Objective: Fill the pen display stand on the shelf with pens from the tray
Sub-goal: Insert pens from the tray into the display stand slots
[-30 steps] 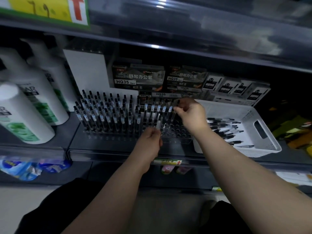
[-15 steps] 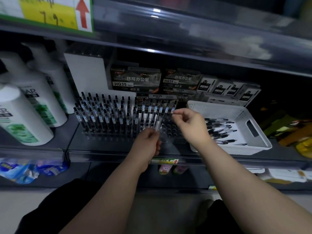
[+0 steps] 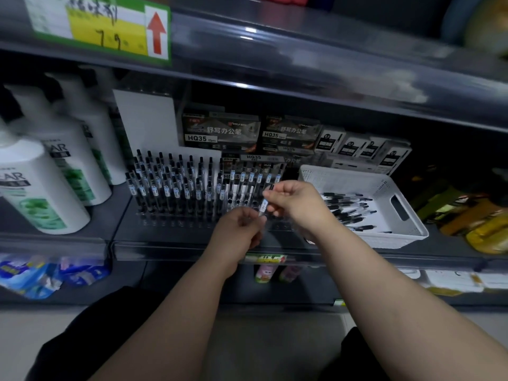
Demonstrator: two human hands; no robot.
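We see both forearms stretched forward, the right grip (image 3: 294,202) pinching a pen (image 3: 264,206) by its top, the left grip (image 3: 242,229) curled on its lower end, stand (image 3: 170,221) just beyond, tray (image 3: 384,242) right.

Rows of pens (image 3: 176,185) with black caps, clear barrels and small white-and-blue labels stand in a transparent display stand (image 3: 170,222) on a dark grey shelf (image 3: 302,78); a single pen (image 3: 264,206) shows the same clear barrel and white label. The tray (image 3: 357,182) is white with a perforated, dotted wall, its loose pens (image 3: 346,204) black and clear. Behind, dark boxes (image 3: 220,130) carry white "HQ35" lettering, beside white cartons (image 3: 357,149) with black panels. White bottles (image 3: 41,193) bear green labels. The price tag (image 3: 101,28) is yellow, edged in green, with a red arrow on white. Blue packets (image 3: 41,276) lie below
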